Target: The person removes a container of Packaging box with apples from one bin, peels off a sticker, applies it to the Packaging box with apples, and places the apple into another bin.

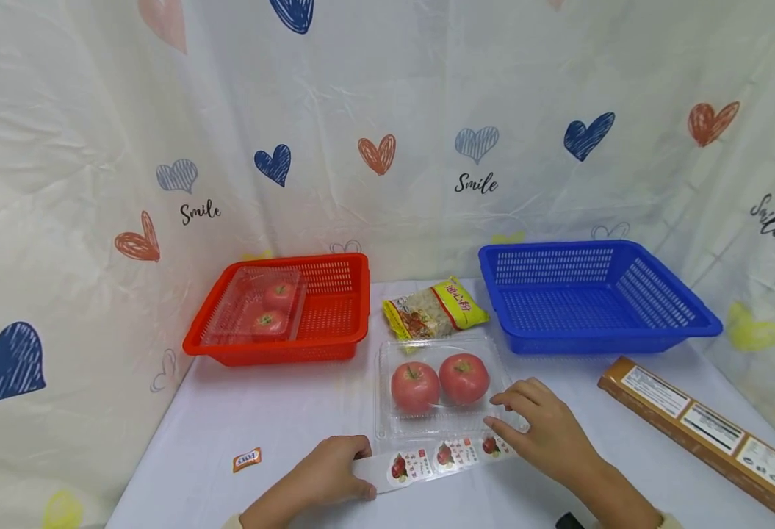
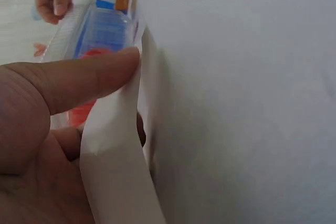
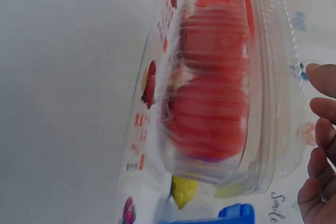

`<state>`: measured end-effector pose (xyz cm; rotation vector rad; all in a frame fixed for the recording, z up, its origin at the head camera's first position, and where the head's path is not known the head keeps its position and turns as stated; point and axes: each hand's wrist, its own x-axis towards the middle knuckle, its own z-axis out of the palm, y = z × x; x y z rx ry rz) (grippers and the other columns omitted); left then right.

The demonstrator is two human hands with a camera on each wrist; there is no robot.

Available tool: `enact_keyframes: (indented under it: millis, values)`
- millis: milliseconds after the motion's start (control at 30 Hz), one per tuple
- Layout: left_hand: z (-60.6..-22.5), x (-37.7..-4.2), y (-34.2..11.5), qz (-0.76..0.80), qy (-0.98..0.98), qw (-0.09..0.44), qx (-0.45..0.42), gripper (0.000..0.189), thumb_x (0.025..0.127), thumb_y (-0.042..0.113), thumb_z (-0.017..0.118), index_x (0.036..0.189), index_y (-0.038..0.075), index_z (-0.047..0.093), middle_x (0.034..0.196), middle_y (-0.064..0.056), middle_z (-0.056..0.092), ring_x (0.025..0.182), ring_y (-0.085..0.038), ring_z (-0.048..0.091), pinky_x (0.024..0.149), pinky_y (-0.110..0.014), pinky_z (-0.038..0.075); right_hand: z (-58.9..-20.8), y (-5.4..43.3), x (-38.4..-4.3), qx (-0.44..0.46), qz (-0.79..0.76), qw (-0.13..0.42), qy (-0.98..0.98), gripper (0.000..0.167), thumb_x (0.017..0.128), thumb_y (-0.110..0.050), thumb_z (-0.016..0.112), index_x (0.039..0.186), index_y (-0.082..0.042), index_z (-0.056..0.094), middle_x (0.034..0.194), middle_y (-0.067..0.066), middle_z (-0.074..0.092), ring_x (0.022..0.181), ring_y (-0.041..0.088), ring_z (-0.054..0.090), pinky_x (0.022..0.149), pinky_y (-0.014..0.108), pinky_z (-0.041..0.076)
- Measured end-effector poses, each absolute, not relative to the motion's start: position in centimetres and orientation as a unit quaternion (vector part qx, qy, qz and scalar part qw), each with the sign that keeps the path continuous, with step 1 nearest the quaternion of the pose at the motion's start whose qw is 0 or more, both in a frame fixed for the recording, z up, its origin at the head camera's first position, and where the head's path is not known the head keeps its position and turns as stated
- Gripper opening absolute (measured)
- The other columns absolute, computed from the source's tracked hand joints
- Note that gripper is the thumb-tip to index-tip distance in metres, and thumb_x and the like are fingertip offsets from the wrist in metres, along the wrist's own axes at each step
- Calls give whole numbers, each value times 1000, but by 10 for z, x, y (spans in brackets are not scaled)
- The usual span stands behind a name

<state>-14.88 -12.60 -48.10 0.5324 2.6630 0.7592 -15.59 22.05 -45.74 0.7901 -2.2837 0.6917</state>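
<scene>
A clear plastic box [image 1: 383, 419] with two red apples [image 1: 415, 388] inside stands at the middle of the table. In front of it lies a white strip of fruit stickers [image 1: 420, 467] printed with red fruit. My left hand [image 1: 336, 470] pinches the strip's left end; in the left wrist view the thumb presses on the white strip [image 2: 116, 166]. My right hand [image 1: 546, 432] is over the box's front right corner and the strip's right end, fingers loosely bent and apart. In the right wrist view nothing shows between the fingers of the right hand [image 3: 321, 140].
A red basket [image 1: 281, 353] at back left holds another clear box of apples [image 1: 270, 322]. A blue basket [image 1: 599, 344] stands at back right. Between them lies a yellow food packet [image 1: 435, 310]. A long brown carton [image 1: 711, 433] is at right, a small orange packet [image 1: 247, 460] at left.
</scene>
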Motion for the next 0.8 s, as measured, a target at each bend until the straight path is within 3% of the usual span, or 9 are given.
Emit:
enact_keyframes:
  millis: [133, 300, 467, 600, 800]
  values:
    - [-472, -150, -126, 345, 885, 231, 209, 25, 72, 23, 85, 84, 20, 63, 71, 9, 59, 67, -7, 49, 65, -27, 41, -452, 211, -159, 379, 271, 345, -815, 34, 96, -47, 57, 90, -18, 73, 88, -11, 60, 84, 9, 53, 76, 20, 44]
    - [-463, -148, -123, 461, 796, 314, 236, 22, 80, 11, 79, 100, 14, 70, 86, 3, 70, 78, -9, 59, 76, -23, 46, -447, 193, -157, 453, 276, 353, -770, 24, 99, -35, 57, 90, -19, 73, 90, -10, 62, 84, 12, 55, 77, 23, 44]
    - [-452, -150, -115, 526, 741, 341, 240, 33, 83, 5, 75, 114, 14, 71, 104, 2, 70, 93, -13, 63, 88, -23, 48, -439, 176, -154, 526, 283, 321, -735, 18, 100, -27, 57, 94, -19, 73, 93, -7, 61, 88, 16, 56, 82, 23, 47]
    - [-445, -151, -108, 572, 701, 353, 238, 37, 82, -2, 73, 118, 6, 69, 106, -5, 71, 93, -14, 64, 85, -24, 51, -436, 164, -153, 570, 275, 292, -717, 16, 99, -25, 58, 97, -18, 72, 96, -6, 60, 93, 16, 57, 86, 24, 47]
    - [-439, -156, -100, 602, 670, 379, 213, 39, 80, -7, 72, 118, 2, 69, 107, -17, 70, 89, -16, 66, 76, -25, 54, -434, 154, -153, 598, 281, 271, -700, 7, 91, -19, 69, 98, -19, 73, 98, -6, 60, 93, 15, 56, 87, 23, 47]
